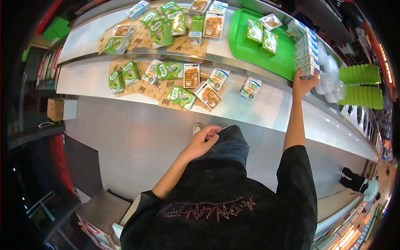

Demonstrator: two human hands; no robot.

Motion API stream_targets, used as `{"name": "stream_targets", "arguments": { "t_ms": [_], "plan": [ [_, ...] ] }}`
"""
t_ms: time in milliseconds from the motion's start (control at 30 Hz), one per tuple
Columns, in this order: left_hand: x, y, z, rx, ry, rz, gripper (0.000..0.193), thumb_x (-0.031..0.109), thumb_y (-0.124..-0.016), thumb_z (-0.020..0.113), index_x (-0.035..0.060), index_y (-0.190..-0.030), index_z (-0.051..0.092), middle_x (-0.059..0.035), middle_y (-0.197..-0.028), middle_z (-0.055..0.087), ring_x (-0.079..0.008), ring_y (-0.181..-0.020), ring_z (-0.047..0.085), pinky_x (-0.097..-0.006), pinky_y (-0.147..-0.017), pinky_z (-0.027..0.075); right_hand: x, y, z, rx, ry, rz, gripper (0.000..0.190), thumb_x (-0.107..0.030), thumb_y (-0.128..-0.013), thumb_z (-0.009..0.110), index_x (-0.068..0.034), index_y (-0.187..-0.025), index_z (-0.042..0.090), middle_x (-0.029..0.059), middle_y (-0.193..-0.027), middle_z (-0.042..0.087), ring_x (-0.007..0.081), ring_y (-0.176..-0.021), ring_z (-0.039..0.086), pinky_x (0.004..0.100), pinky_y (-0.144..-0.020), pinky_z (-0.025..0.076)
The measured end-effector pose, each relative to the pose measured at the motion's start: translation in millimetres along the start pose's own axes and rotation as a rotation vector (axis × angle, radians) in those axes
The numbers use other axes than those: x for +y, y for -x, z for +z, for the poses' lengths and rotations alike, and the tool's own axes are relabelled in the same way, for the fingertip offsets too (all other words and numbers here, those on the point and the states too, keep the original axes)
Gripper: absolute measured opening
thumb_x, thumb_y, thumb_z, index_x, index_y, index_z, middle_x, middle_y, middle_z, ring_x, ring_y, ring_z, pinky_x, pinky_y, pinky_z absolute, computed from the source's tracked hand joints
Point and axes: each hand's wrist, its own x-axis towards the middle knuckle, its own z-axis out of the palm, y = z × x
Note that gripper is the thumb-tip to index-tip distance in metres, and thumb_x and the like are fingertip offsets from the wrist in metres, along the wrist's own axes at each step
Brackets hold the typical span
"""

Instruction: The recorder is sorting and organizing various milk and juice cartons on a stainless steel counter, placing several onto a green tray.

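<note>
My right hand grips the nearest small white carton between thumb and fingers, at the near end of a row of similar cartons. This row runs along the right side of a green tray on the raised steel shelf. Two green-and-yellow cartons and a brown-and-white carton lie in the tray. My left hand hangs before my legs, loosely curled with nothing in it. A single white-and-green carton lies on the lower counter, left of my right forearm.
Brown paper sheets with bear prints carry green, brown and white cartons on the lower counter; more cartons lie on paper above. Clear plastic bowls and stacked lime-green containers stand at right. Another person is farther off.
</note>
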Motion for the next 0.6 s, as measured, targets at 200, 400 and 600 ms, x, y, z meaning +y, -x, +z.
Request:
{"name": "stream_targets", "arguments": {
  "t_ms": [200,400,600],
  "plan": [
    [-18,25,-10,0.010,0.054,-0.039,0.030,0.011,-0.098,0.057,0.0044,-0.127,0.056,-0.0050,-0.119,0.062,-0.0120,-0.103,0.057,-0.0280,-0.091,0.047,-9,3,-4,-0.021,0.038,0.052,0.075,-0.026,-0.075,0.077,-0.002,-0.137,0.042,0.0311,-0.127,0.044,0.0471,-0.120,0.043,0.0524,-0.100,0.040],
    [-7,11,-1,0.004,0.089,-0.047,0.030,0.012,-0.099,0.056,0.0038,-0.128,0.055,-0.0048,-0.120,0.062,-0.0116,-0.105,0.057,-0.0280,-0.094,0.045,8,2,2,0.012,0.077,-0.035,0.075,-0.027,-0.076,0.076,0.005,-0.135,0.042,0.0296,-0.123,0.044,0.0462,-0.115,0.044,0.0497,-0.102,0.038],
    [-4,-20,14,-0.058,0.146,-0.072,0.029,0.012,-0.099,0.055,0.0041,-0.127,0.056,-0.0042,-0.119,0.062,-0.0111,-0.107,0.057,-0.0275,-0.095,0.045,-3,2,1,0.002,0.035,0.056,0.071,-0.025,-0.076,0.077,0.002,-0.134,0.047,0.0275,-0.120,0.045,0.0453,-0.112,0.049,0.0484,-0.097,0.043]
  ]
}}
